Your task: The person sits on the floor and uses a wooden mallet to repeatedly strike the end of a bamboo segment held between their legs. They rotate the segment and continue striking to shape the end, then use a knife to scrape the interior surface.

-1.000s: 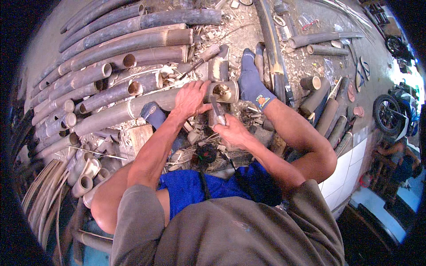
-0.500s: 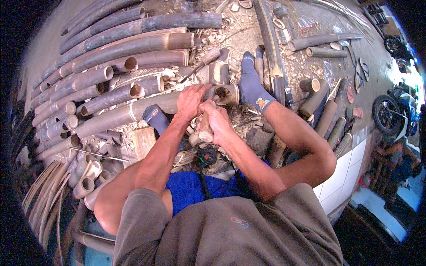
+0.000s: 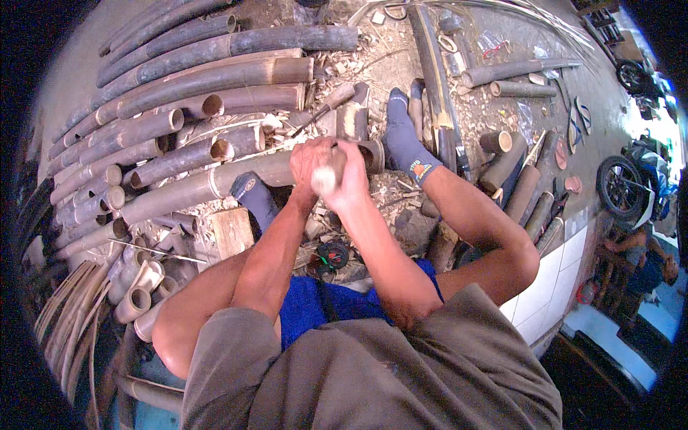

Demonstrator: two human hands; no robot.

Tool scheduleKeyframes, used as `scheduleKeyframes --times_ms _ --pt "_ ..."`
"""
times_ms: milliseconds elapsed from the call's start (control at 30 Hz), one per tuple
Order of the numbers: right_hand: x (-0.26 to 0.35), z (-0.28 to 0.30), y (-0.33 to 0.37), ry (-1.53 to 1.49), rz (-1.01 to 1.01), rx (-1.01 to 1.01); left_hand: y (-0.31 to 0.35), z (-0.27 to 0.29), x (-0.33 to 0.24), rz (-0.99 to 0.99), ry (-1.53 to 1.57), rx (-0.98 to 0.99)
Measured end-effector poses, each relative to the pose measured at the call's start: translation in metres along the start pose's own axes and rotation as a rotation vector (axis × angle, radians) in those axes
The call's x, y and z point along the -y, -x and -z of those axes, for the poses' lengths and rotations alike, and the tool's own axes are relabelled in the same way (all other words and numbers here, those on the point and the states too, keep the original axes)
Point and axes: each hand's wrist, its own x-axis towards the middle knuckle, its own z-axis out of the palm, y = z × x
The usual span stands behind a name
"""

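Observation:
A long bamboo pole (image 3: pixel 247 169) lies across in front of me, its open hollow end (image 3: pixel 372 155) facing right. My right hand (image 3: pixel 351 177) is wrapped round a thick wooden handle (image 3: pixel 327 179), whose pale butt end points up toward me; the rest of that tool is hidden. Close against it, my left hand (image 3: pixel 308 159) is closed over the pole, and what its fingers hold does not show. The left sock-clad foot (image 3: pixel 254 197) rests against the pole, while the right foot (image 3: pixel 405 132) stands just past its open end.
Several bamboo lengths (image 3: pixel 215 75) are stacked at left, above thin strips (image 3: pixel 68 315). A wooden block (image 3: pixel 233 233) sits by my left foot. Shavings cover the floor. A split pole (image 3: pixel 433 72) runs away beyond my right foot; a motorcycle (image 3: pixel 631 186) and a seated person (image 3: pixel 648 261) are at far right.
The wooden handle's butt has swung up and away from me, with my right hand turning along with it. My left hand stays nearly in place, its fingers drawn in closer.

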Motion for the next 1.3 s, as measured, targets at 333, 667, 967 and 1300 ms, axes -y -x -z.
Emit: scheduleKeyframes --times_ms 333,667,967,1300 --pt "0.025 0.104 0.061 0.696 0.167 -0.253 -0.019 0.039 -0.044 0.011 -0.081 0.330" --pt "0.110 0.095 0.051 1.206 -0.051 -0.149 -0.017 0.020 -0.060 0.138 -0.183 0.062" --pt "0.154 0.087 0.027 1.579 -0.099 0.016 -0.018 0.013 -0.060 0.220 -0.168 0.034" --pt "0.193 0.051 -0.008 2.049 -0.214 0.197 -0.017 0.010 -0.058 0.207 -0.131 -0.009"
